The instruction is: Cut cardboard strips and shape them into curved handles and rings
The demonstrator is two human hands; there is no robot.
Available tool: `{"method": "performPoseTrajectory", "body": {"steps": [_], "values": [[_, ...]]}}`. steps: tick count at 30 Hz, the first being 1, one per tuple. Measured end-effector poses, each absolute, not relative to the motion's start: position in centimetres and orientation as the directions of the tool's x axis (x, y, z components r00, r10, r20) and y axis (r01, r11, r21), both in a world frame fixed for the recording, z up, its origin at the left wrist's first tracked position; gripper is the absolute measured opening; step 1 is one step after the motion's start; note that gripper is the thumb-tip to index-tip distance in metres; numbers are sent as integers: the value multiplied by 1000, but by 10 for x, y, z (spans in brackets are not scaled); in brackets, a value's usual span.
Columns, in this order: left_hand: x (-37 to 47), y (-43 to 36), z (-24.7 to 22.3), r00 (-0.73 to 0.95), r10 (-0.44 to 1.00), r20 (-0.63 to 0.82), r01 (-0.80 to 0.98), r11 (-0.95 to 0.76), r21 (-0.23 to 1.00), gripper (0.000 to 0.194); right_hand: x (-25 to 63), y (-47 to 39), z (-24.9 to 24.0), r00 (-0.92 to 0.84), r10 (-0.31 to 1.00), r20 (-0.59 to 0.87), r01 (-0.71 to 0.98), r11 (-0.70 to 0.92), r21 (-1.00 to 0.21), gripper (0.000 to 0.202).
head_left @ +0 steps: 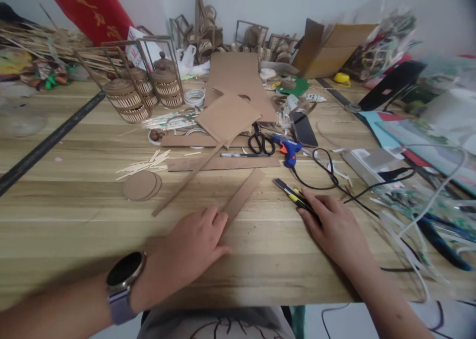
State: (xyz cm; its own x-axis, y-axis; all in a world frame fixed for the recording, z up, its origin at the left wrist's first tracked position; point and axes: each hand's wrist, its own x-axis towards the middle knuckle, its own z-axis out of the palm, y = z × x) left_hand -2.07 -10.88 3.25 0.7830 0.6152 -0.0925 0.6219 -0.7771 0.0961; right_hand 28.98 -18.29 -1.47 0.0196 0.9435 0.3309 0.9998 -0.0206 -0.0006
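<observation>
My left hand point(199, 235), a watch on its wrist, rests at the near end of a short cardboard strip point(243, 195) with its fingers curled over it. Part of that end is hidden beneath the hand. In my right hand point(330, 225) is a black and yellow utility knife point(295, 196), lying low over the table and pointing away to the left. A long thin cardboard strip point(188, 180) slants across the wood beyond my left hand. Round cardboard discs point(140, 185) and a pile of small wooden sticks point(147, 163) lie to its left.
Behind the hands are a blue glue gun point(288, 150), black scissors point(261, 141), a pen point(245, 155), a phone point(304, 129) and cardboard sheets point(230, 115). Small slatted lanterns point(128, 98) stand back left. A power strip point(372, 165) with tangled cables lies right.
</observation>
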Motion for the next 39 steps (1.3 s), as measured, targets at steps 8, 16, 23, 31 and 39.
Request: {"method": "performPoseTrajectory", "body": {"steps": [8, 16, 23, 31, 39], "values": [[-31, -109, 31, 772, 632, -64, 631, -752, 191, 31, 285, -184, -10, 105, 908, 406, 993, -77, -85, 52], [-38, -112, 33, 831, 547, -101, 556, -813, 173, 19, 281, -176, 8, 224, 901, 370, 970, -169, -176, 54], [-46, -82, 30, 713, 701, 31, 696, -712, 92, 18, 281, -155, -2, 23, 968, 249, 980, 28, -198, 47], [-53, -27, 26, 417, 906, -67, 904, -406, 137, 25, 273, -138, -10, -135, 943, 303, 974, 183, -136, 43], [-46, -29, 46, 465, 750, -470, 289, 373, 882, 37, 255, -133, 13, -174, 884, 434, 931, 291, -219, 30]]}}
